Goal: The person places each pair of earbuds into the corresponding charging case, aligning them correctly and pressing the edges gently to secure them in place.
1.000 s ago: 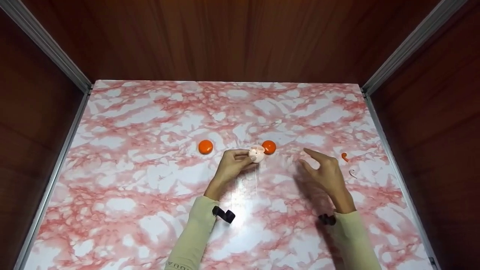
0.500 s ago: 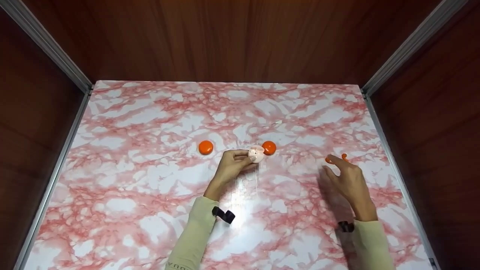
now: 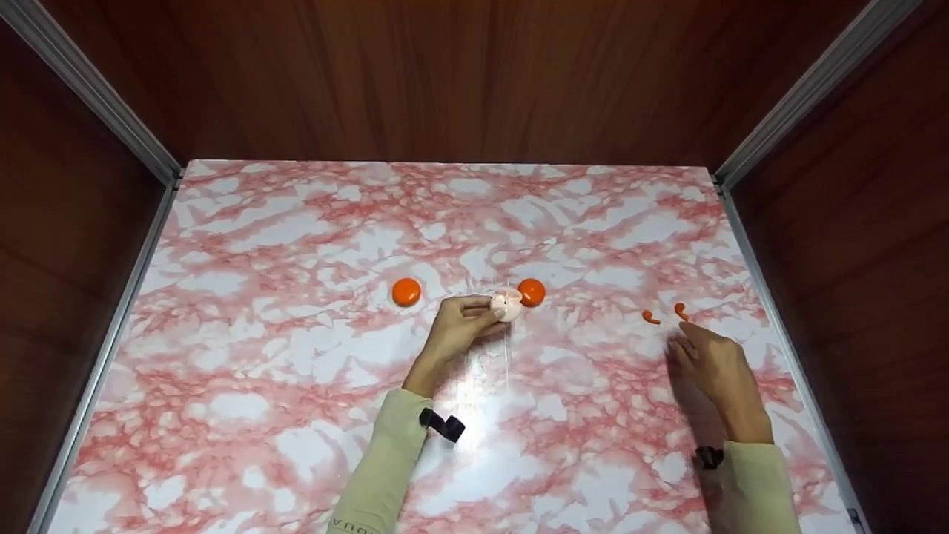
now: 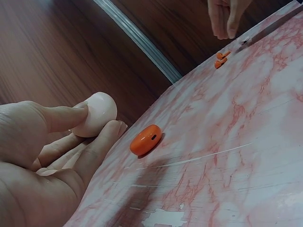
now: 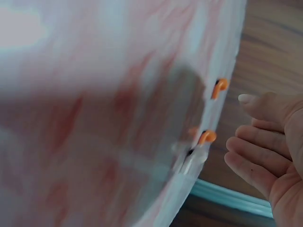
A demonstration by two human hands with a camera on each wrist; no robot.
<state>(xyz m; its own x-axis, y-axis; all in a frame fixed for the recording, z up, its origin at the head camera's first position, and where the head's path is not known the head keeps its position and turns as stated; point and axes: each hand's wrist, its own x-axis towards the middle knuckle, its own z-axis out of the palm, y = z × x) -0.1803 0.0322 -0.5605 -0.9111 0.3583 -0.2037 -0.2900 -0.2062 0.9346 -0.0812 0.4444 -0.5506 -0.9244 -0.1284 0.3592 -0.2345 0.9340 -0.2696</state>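
My left hand (image 3: pixel 461 326) pinches a pale pink earbud case (image 3: pixel 506 305) between thumb and fingers, its lid raised. In the left wrist view the smooth rounded shell of that pink case (image 4: pixel 98 115) faces the camera. Over on the right, my right hand (image 3: pixel 715 365) hovers beside two orange earbuds, one on the left (image 3: pixel 651 317) and another orange earbud (image 3: pixel 680 311) just beyond the fingertips. Its thumb and fingers are apart with nothing between them. A whitish earbud (image 5: pixel 191 161) lies beside the lower orange earbud (image 5: pixel 207 137) in the right wrist view; the hand hides it from the head view.
An orange earbud case (image 3: pixel 531 291) sits right behind the pink one, overlapped by it. Farther left lies a second orange case (image 3: pixel 406 291). Dark wood panels (image 3: pixel 445 81) with metal edging enclose the marbled red-and-white table (image 3: pixel 296 445) at the back and both sides.
My right hand has moved right and closer to the table's right side, uncovering the left orange earbud and covering the whitish one. The left hand and pink case stay put.
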